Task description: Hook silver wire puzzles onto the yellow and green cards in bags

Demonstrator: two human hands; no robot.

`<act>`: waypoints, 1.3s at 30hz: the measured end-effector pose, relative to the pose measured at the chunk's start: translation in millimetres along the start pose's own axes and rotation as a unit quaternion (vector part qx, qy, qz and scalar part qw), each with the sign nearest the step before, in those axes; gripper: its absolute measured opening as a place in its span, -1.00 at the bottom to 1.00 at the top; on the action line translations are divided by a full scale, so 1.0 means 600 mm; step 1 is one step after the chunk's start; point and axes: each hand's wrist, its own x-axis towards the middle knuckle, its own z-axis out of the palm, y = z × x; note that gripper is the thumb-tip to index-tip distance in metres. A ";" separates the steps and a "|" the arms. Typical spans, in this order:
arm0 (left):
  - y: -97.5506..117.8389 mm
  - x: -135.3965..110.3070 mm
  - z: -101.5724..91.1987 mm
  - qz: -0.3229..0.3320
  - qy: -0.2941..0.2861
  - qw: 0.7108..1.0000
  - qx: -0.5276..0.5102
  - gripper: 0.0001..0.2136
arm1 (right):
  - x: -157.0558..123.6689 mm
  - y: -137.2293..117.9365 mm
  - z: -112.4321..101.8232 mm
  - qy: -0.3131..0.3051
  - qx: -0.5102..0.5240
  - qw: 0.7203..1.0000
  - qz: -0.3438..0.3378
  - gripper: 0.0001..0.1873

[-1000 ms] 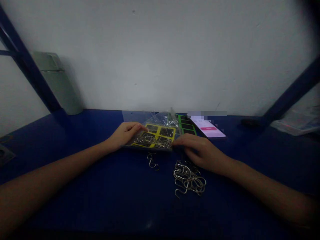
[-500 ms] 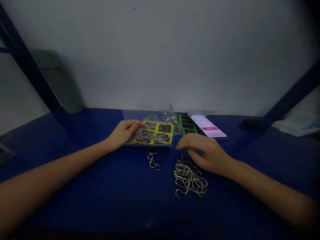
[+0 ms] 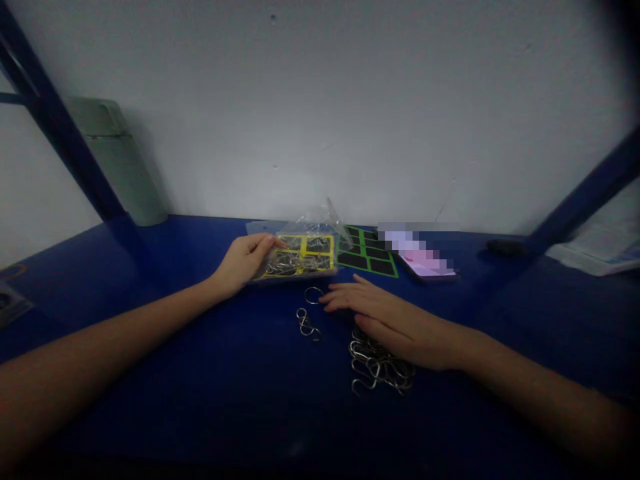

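My left hand (image 3: 243,261) grips the left edge of a transparent plastic bag (image 3: 300,257), which holds metal hooks and a yellow-framed card. My right hand (image 3: 387,321) lies flat and open on the blue tabletop (image 3: 200,400), fingers pointing left, holding nothing. Its palm overhangs a pile of steel S-hooks (image 3: 380,365), hiding the pile's upper part. Just beyond its fingertips are a small metal ring (image 3: 313,295) and a little tangle of S-hooks (image 3: 306,325).
A black-and-green grid card (image 3: 367,252) and a pixelated smartphone (image 3: 427,257) lie at the back right. A pale green bottle (image 3: 117,163) stands at the back left between a dark blue post (image 3: 60,127) and the white wall (image 3: 320,107).
My right hand has slid left and flattened over the pile. The bag has shifted back and left, uncovering more of the green card. A ring now lies apart near my right fingertips.
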 end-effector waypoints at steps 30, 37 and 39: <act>-0.024 0.009 -0.009 0.015 -0.006 0.999 0.039 -0.63 | -0.014 0.057 -0.005 0.129 0.006 0.984 0.122 -0.69; -0.021 0.008 -0.012 0.020 -0.010 0.999 0.041 -0.64 | -0.019 0.057 -0.010 0.104 0.028 0.985 0.132 -0.60; -0.019 0.008 -0.013 0.019 -0.012 0.999 0.040 -0.64 | -0.019 0.059 -0.010 0.110 0.022 0.986 0.124 -0.59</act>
